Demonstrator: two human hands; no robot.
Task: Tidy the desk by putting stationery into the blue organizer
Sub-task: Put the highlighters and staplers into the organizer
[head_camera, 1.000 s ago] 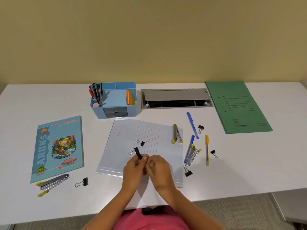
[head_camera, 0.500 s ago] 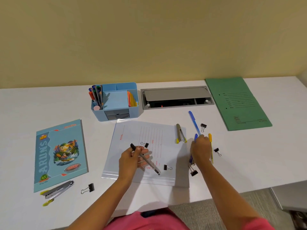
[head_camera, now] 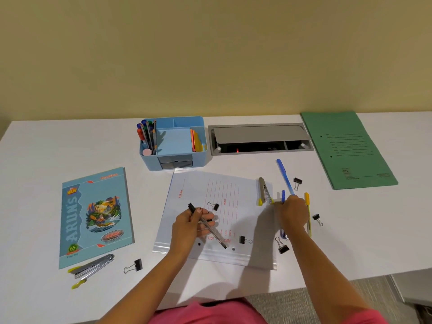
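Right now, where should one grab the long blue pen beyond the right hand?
Pinch the long blue pen at mid-barrel, coming straight down from above. It lies flat and slanted on the desk; its middle has bare desk either side, while its near end is crowded by the right hand.

Hidden and unreadable on the tabletop (head_camera: 70,146)
At 4 o'clock the right grip (head_camera: 292,213) hid its fingertips and the middle of a blue pen (head_camera: 283,195), leaving any hold unclear; at 6 o'clock the left grip (head_camera: 187,228) covered part of a black pen (head_camera: 215,234); print on the green folder (head_camera: 346,150) at 3 o'clock was too small to read.
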